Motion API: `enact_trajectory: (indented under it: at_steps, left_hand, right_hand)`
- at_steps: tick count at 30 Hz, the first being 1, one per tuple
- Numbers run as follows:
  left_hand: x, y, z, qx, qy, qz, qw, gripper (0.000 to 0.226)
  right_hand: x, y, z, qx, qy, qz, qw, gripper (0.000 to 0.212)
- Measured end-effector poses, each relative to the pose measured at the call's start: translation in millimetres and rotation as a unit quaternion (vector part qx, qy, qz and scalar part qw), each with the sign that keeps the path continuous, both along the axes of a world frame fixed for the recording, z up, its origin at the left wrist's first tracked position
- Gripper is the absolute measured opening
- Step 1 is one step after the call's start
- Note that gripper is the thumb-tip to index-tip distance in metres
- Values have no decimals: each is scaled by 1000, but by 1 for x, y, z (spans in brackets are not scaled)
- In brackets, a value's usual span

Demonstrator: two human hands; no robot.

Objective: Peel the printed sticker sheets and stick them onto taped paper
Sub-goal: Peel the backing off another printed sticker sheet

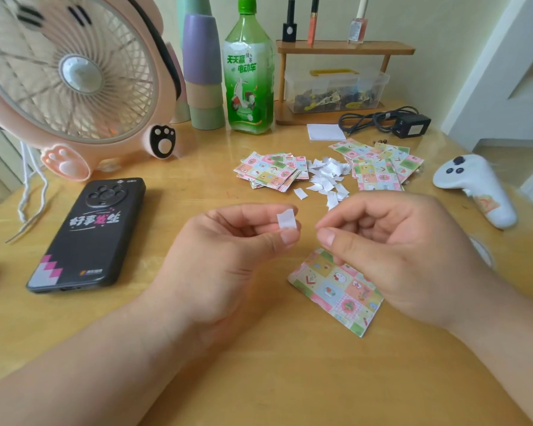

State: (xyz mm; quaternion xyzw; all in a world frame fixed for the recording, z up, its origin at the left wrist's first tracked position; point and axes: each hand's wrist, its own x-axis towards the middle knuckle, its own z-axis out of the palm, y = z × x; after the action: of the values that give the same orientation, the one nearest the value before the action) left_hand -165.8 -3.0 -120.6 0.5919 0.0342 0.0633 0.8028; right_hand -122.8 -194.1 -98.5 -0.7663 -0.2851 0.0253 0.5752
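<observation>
My left hand (228, 250) pinches a small white paper scrap (286, 220) between thumb and forefinger, held above the table. My right hand (391, 250) is just to its right, thumb and forefinger pressed together; whether anything is between them I cannot tell. Under my right hand a colourful printed sticker sheet (336, 293) lies flat on the wooden table (259, 364). Farther back are two piles of printed sheets, one on the left (270, 170) and one on the right (379, 167), with a heap of white peeled scraps (326, 176) between them.
A black phone (90, 232) lies at the left, a pink fan (68, 78) behind it. A green bottle (249, 72), stacked cups (203, 72), a wooden shelf with a plastic box (336, 87), a white notepad (326, 132), a black adapter (411, 124) and a white controller (474, 189) stand around.
</observation>
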Motion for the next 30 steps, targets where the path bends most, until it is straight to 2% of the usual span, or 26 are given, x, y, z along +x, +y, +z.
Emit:
enact_trajectory:
  at_steps: [4,6,9,13,25,30]
  left_hand:
    - [-2,-2,-7,2,-1,-63,998,28]
    - [-3,-3,-11,40,-20,-89,995,40]
    - [-5,-5,-13,129,-62,-110,984,53]
    - [-7,-6,-11,157,-81,-119,977,56]
    - [-9,-9,-8,267,-116,-122,949,66]
    - [-9,-10,-8,294,-128,-117,940,68]
  right_hand:
    - [-3,4,2,25,40,9,999,9]
    - [-4,6,3,21,73,-13,997,11]
    - [-4,8,0,21,128,-49,990,27]
    - [-4,12,0,80,198,-81,974,25]
    - [-4,13,0,101,163,-89,977,25]
    - [-3,15,0,145,207,-85,964,24]
